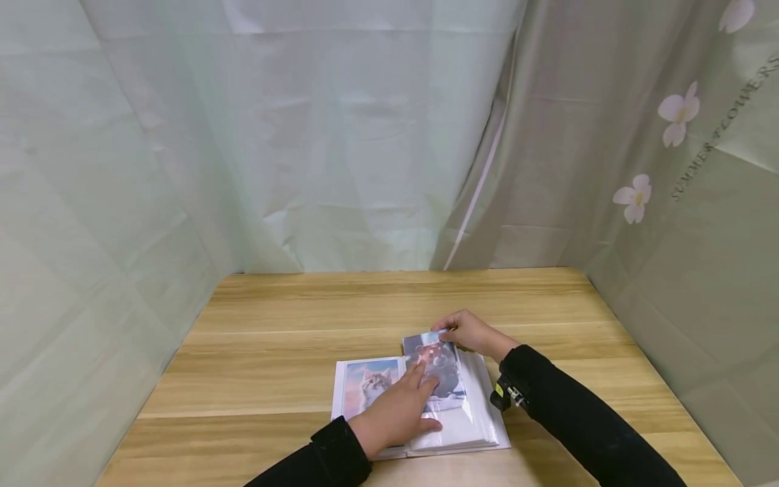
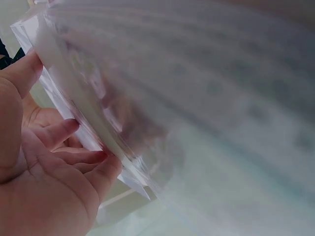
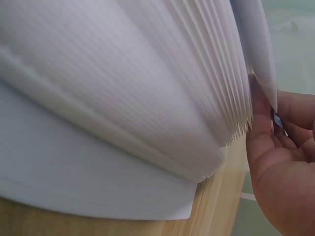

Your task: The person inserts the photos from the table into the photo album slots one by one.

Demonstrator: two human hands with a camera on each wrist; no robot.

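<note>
A white photo album [image 1: 502, 433] lies spread on the table, with clear pocket pages. On its left page a photo of a kitten [image 1: 371, 384] shows. A second photo [image 1: 447, 375], of a grey animal with something reddish, lies over the right page, its top edge beyond the page. My right hand [image 1: 467, 331] pinches that photo at its upper right corner; the right wrist view has the hand [image 3: 285, 152] beside the fanned page edges [image 3: 216, 123]. Across the album's middle rests my left hand [image 1: 398, 409], fingers extended, touching the photo's lower left part. Closely seen plastic blurs much of the left wrist view.
The wooden table [image 1: 274, 338] extends around the album. Pale curtains [image 1: 365, 135] hang behind it and along both sides, the right one [image 1: 688, 270] printed with flowers and lettering. A small dark device [image 1: 502, 393] is strapped at the right wrist.
</note>
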